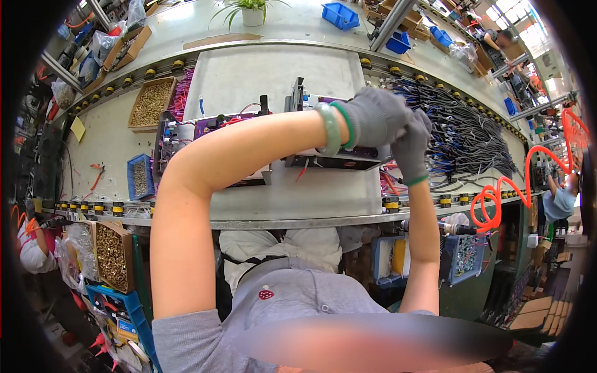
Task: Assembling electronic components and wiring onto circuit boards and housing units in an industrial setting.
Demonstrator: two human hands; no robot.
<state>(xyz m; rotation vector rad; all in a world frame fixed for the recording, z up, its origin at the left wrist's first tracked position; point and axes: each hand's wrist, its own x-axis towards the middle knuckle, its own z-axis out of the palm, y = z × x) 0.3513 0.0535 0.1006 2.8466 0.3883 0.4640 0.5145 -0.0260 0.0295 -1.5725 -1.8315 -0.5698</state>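
My left hand [373, 116], in a grey glove with a green cuff, reaches across to the right and is closed. My right hand [411, 144], gloved alike, is closed against it, and the fingertips of both meet. Whatever they pinch, if anything, is too small or hidden. Just below and left of the hands is the right end of an open metal chassis [339, 163] with a purple circuit board, partly hidden by my left hand and forearm. A second such chassis [166, 142] stands to its left, largely behind my left arm. Black cables [466, 127] lie bundled right of the hands.
A box of brass-coloured parts [152, 102] and a blue bin of small parts [140, 176] stand on the left. Orange-handled cutters [97, 176] lie beside them. A coiled orange air hose [491, 208] hangs at right. Roller rails [118, 208] line the bench edge.
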